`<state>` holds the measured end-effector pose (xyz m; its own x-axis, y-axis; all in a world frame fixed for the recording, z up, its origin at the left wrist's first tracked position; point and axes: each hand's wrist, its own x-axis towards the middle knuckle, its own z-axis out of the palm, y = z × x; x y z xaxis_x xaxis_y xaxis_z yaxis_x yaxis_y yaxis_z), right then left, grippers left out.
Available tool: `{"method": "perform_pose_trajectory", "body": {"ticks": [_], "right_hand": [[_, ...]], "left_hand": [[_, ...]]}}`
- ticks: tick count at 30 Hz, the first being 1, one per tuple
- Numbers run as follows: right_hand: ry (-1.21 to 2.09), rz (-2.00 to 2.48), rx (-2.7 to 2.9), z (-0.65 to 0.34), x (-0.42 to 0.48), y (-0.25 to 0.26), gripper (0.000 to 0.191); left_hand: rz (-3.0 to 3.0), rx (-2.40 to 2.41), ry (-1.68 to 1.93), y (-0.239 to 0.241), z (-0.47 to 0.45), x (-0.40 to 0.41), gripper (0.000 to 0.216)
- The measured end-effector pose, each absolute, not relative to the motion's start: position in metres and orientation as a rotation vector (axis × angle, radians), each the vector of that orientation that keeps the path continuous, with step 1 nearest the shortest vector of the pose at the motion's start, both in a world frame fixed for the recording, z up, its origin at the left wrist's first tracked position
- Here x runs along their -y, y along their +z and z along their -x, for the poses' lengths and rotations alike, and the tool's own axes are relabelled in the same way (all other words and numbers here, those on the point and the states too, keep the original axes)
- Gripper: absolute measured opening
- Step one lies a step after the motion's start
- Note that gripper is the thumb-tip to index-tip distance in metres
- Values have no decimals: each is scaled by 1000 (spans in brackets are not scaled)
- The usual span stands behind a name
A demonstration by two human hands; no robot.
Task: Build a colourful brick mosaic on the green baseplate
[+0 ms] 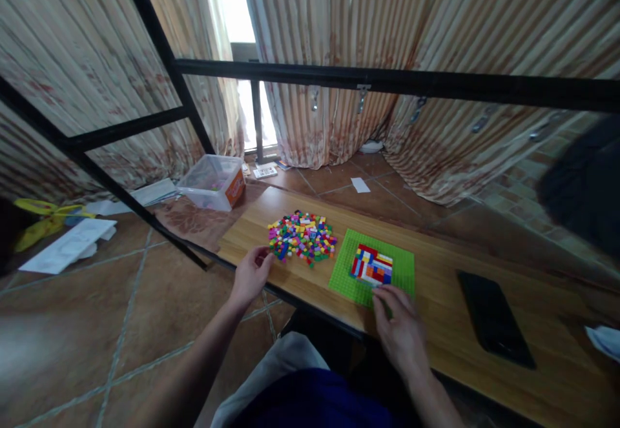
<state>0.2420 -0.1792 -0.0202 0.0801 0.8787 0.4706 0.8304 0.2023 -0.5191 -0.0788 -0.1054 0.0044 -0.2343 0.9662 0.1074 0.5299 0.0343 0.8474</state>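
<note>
A loose pile of small multicoloured toy bricks [303, 237] lies on the wooden bench. My left hand [252, 276] is at the near left edge of the pile, fingers curled in; what is between the fingertips, if anything, is too small to make out. To the right of the pile, a green baseplate [404, 263] carries a flat, roughly square block of red, white, blue and yellow bricks [372, 265]. Over the near edge of the plate, my right hand [400, 325] has its thumb and fingers drawn together at the block's front edge. Whatever they pinch is hidden.
A black phone-like slab [495, 318] lies on the bench [436, 299] at the right. Behind the left end stands a clear plastic box [206, 186] with an orange label. A black metal rail [300, 73] crosses beyond the bench, before striped curtains [329, 21].
</note>
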Motion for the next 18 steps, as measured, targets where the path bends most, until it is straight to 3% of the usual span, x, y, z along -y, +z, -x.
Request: {"method": "perform_pose_trajectory", "body": {"ticks": [9,18], "right_hand": [[80,1578,1903,-222,190,-35,22],[141,1603,1931,-187,171,-16,21]], "left_hand": [[-1840,-1866,825,-10,73,106,38],[-1915,-1825,816,-15,59,92,33]]}}
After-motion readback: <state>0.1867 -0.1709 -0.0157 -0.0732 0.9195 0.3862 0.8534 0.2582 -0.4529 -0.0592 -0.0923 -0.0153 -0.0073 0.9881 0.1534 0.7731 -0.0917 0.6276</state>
